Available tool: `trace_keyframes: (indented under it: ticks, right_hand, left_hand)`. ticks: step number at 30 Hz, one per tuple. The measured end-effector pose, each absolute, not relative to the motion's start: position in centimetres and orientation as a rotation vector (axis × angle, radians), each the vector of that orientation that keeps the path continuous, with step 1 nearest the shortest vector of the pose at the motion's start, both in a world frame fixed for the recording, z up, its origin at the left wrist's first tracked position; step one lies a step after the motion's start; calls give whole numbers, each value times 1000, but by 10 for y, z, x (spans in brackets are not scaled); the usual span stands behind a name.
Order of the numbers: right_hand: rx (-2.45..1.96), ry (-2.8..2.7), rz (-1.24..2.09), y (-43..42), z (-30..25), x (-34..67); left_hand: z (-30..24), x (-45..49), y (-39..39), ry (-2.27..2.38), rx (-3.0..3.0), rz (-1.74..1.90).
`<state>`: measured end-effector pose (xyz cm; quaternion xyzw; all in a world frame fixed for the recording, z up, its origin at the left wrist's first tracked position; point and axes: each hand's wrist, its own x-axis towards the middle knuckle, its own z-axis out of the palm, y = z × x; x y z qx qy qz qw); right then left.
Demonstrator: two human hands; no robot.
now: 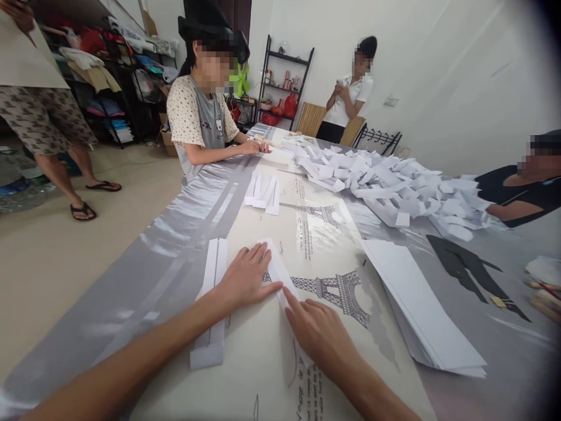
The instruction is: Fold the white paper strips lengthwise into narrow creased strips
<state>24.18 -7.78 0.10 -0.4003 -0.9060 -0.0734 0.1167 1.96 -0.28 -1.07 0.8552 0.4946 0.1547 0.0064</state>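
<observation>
A narrow folded white paper strip (277, 264) lies slanted on the table in front of me. My left hand (248, 272) rests flat across its upper left side, fingers spread and thumb pointing right, pressing it down. Against the strip's lower part, my right hand (322, 330) has its index finger stretched out, the fingertip close to my left thumb. Its other fingers are loosely bent, and part of the strip is hidden under this hand. Left of my hands lies a longer folded paper strip (214, 266), partly covered by my left forearm.
A stack of white paper sheets (423, 310) lies at right, near a dark flat piece (464, 266). Folded strips (263, 193) lie ahead. A large heap of folded paper (390, 181) covers the table's far right. A person (204, 117) works at the left edge; others are around.
</observation>
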Motion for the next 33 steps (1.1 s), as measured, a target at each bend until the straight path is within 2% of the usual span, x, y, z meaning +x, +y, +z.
trace_keyframes:
  ticks: [5, 16, 24, 33]
  right_hand:
    - [-1191, -2596, -342, -72, -20, 237]
    - [-1130, -2660, -565, -82, -9, 234]
    - [-1008, -2678, -541, -128, -8, 267]
    - [-1021, -2653, -479, -132, -10, 272]
  left_hand:
    - [-14, 21, -3, 1578, 2650, 517]
    - [-10, 25, 18, 1714, 2519, 569]
    - [-16, 23, 31, 1809, 2467, 601]
    - [-9, 5, 68, 2057, 2396, 695]
